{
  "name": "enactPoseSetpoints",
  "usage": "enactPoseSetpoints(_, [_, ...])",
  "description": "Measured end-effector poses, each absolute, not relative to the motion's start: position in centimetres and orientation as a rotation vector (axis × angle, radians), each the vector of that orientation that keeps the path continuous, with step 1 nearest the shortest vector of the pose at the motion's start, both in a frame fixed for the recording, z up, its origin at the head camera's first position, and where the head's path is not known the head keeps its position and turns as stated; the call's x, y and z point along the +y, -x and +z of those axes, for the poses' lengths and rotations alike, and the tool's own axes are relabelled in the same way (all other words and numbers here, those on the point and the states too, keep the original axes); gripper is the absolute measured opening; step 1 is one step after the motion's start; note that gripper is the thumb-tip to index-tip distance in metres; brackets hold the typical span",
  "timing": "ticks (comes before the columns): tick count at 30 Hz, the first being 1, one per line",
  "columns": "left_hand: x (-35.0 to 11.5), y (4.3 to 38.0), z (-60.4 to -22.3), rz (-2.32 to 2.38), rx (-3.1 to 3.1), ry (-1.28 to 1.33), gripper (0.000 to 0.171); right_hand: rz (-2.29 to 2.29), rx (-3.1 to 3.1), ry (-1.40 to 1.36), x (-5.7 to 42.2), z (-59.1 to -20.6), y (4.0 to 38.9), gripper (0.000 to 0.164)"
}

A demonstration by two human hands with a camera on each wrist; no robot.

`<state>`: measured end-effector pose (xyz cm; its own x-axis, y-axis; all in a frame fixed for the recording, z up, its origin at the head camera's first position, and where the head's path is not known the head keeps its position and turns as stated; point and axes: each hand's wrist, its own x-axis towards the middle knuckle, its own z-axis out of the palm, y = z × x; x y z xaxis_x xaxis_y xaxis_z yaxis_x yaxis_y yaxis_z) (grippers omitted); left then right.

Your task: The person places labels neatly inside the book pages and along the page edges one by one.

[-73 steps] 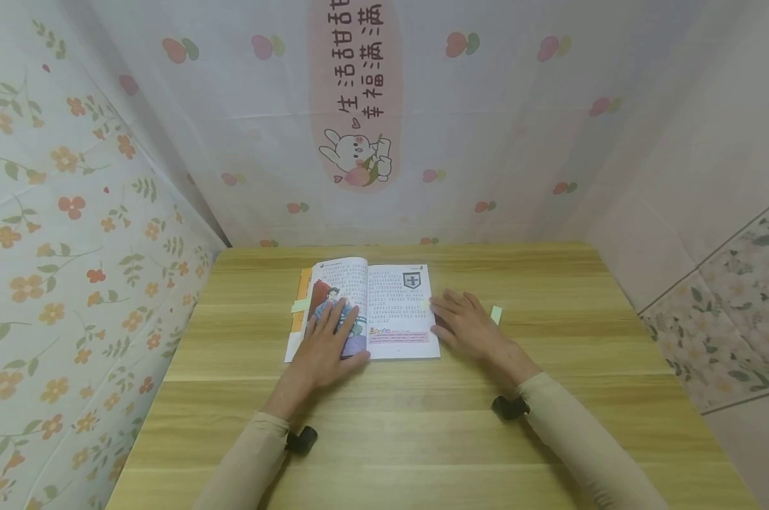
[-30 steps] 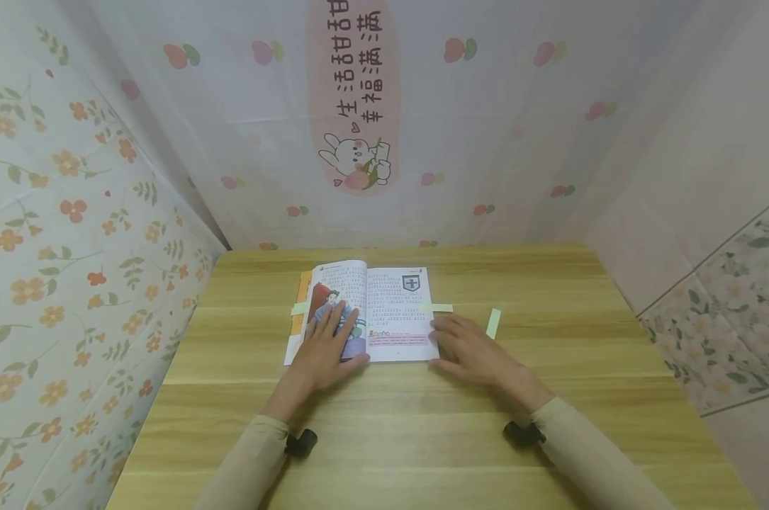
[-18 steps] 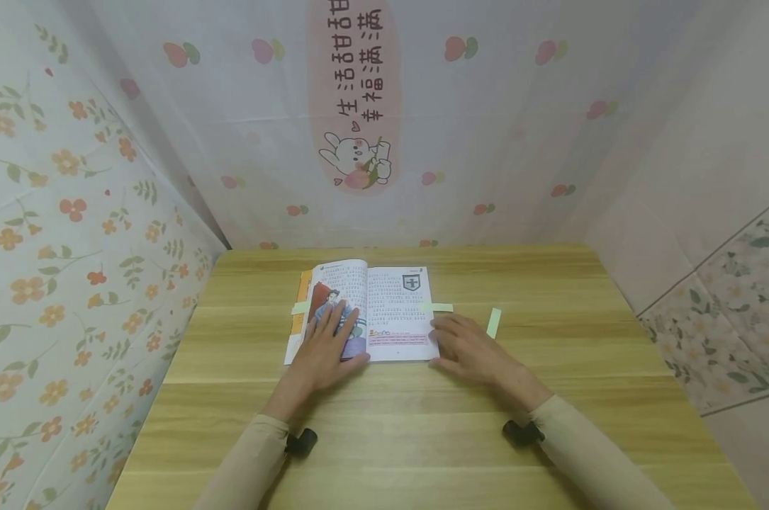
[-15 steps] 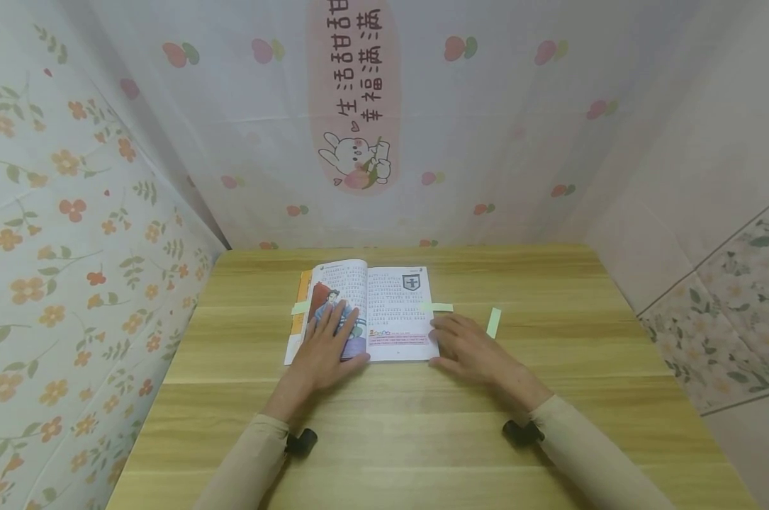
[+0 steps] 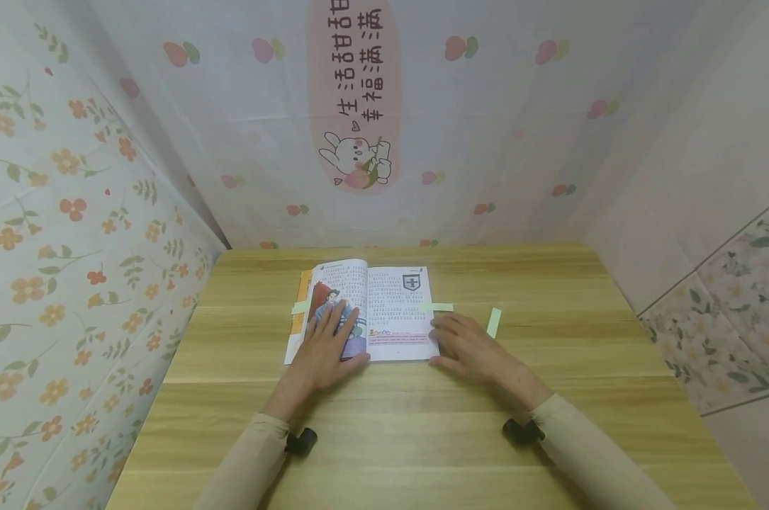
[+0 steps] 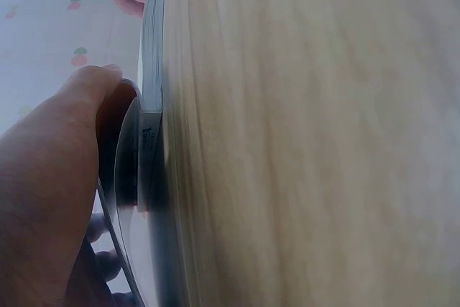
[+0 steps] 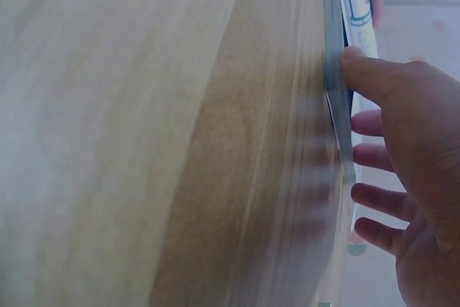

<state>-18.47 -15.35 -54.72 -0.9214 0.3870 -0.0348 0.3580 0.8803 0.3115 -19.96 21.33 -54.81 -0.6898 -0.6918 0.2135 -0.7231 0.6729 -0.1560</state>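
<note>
An open book (image 5: 397,304) lies on the wooden table, with a picture of a seated figure on its left page and a shield on its right. My left hand (image 5: 323,350) rests on the left page, fingers spread and fairly straight. Beside the book's right edge, my right hand (image 5: 470,347) touches it with relaxed fingertips. In the right wrist view, the thumb of my right hand (image 7: 424,141) meets the page block (image 7: 333,41). A pale green sticky strip (image 5: 440,307) juts out from the right page, just beyond my fingers. Another green strip (image 5: 300,308) shows at the left edge.
A third pale green strip (image 5: 494,323) is on the table (image 5: 384,432), right of my right hand. A printed curtain (image 5: 518,142) hangs behind the table's far edge. Flowered cloth (image 5: 59,283) borders the left side.
Since the oldest frame, my right hand has shifted slightly toward me, uncovering the green strip on the right page. My left hand stays in place. Over the last second nothing visibly moves.
</note>
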Motion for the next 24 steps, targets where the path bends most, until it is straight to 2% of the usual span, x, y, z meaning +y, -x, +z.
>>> enactPoseSetpoints(24, [-15.26, 18.43, -54.77, 0.439, 2.976, -0.590, 0.098, 0.435, -2.641, -1.113, 21.01, -54.66, 19.92, 0.025])
